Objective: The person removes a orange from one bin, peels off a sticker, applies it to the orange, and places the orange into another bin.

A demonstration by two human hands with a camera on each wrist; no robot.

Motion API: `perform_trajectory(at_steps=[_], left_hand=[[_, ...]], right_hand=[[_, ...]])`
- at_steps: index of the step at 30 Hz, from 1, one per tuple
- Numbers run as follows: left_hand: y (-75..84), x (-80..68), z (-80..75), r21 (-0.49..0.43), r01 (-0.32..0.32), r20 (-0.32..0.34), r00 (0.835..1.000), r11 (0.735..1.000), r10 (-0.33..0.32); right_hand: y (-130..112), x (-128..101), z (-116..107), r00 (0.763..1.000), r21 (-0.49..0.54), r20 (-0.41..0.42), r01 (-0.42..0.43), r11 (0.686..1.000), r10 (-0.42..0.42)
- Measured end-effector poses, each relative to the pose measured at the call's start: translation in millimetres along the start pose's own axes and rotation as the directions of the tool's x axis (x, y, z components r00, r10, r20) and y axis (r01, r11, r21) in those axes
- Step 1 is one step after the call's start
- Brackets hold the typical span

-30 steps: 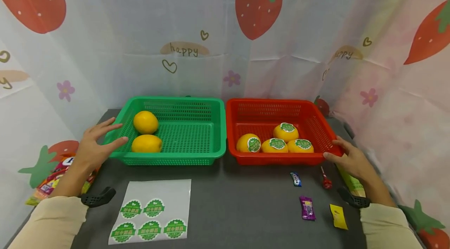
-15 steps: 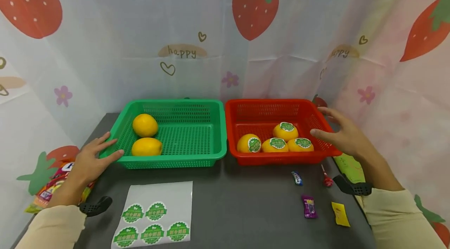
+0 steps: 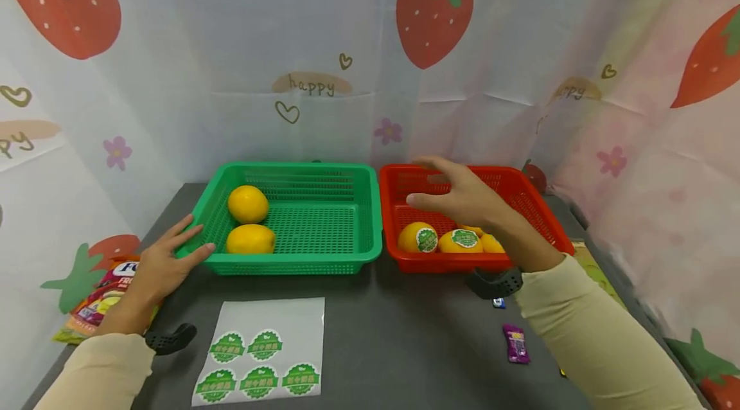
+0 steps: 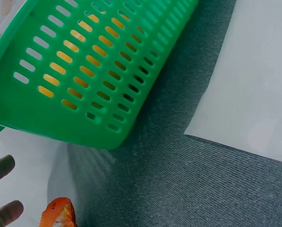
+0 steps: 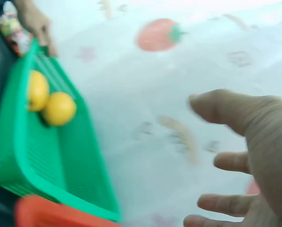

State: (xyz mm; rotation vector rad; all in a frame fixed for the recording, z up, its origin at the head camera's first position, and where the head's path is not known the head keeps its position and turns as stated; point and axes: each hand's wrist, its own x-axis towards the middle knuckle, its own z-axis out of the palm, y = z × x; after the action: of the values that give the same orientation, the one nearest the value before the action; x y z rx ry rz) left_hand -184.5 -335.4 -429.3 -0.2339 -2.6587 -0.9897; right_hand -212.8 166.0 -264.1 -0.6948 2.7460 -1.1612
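Observation:
In the head view my left hand (image 3: 164, 262) is at the front left corner of the green basket (image 3: 289, 263), fingers spread and thumb right at the rim. Two plain yellow fruits (image 3: 248, 240) lie at the left inside it. My right hand (image 3: 457, 191) hangs over the red basket (image 3: 540, 204), fingers apart, with nothing in it. Yellow fruits with green round stickers (image 3: 465, 241) lie in the red basket, partly hidden by the right hand and forearm. The right wrist view shows this hand's spread fingers (image 5: 226, 203), with the green basket beyond.
A white sheet with several green stickers (image 3: 263, 352) lies in front of the green basket. A purple candy packet (image 3: 516, 344) lies at the right, partly beside my sleeve. A colourful snack bag (image 3: 106, 301) stands at the left edge. A strawberry-print curtain (image 3: 347, 31) hangs behind.
My right hand has left the red basket's right side and moved left over its middle. My left hand stays around the green basket's front left corner, a little lower than before.

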Motion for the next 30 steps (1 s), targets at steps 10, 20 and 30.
perform_trajectory(at_steps=[10, 20, 30], left_hand=[[1.7, 0.3, -0.9, 0.028, 0.022, 0.017, 1.0, 0.999, -0.022], [-1.6, 1.7, -5.0, 0.017, 0.014, 0.017, 1.0, 1.0, -0.014], [0.4, -2.7, -1.6, -0.011, 0.017, 0.01, 1.0, 1.0, -0.017]], right_hand=[[-22.2, 68.4, 92.8, 0.986, 0.148, 0.167, -0.034, 0.988, 0.009], [-40.1, 123.5, 182.5, 0.96, 0.202, 0.252, -0.178, 0.963, 0.124], [-47.2, 144.7, 236.7, 0.896, 0.092, 0.37, -0.297, 0.95, 0.244]])
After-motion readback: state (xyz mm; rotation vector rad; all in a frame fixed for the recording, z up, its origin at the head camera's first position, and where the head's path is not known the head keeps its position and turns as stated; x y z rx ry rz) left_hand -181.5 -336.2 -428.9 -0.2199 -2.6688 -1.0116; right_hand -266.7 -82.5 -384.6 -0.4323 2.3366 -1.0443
